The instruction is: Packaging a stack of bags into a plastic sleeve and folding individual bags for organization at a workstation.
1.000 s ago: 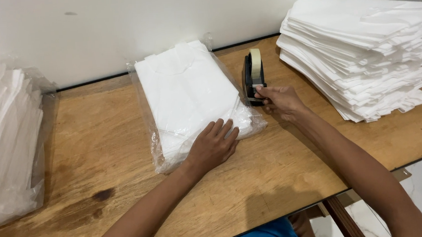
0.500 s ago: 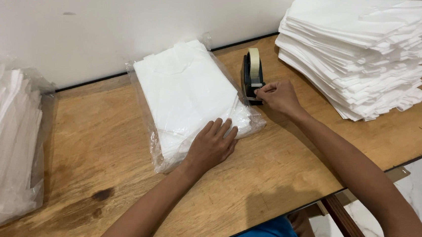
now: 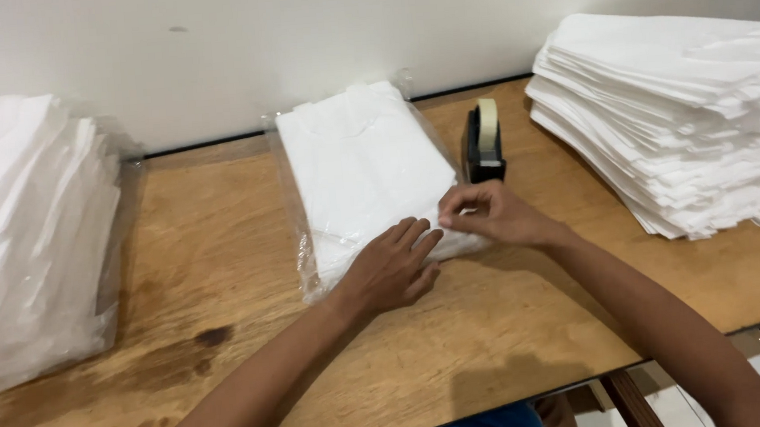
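Here, both hands [image 3: 440, 245] press the packet [image 3: 368, 174], lengthwise toward the wall [image 3: 296, 32].

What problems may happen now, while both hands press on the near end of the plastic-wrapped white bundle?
1. The clear wrap bulges loose at the bundle's left side; it may wrinkle or spring open.
2. The right hand pinches at the bundle's near corner; the left hand lies close, so its fingers may get in the way.
3. The tape dispenser stands just behind the right hand and could be knocked.
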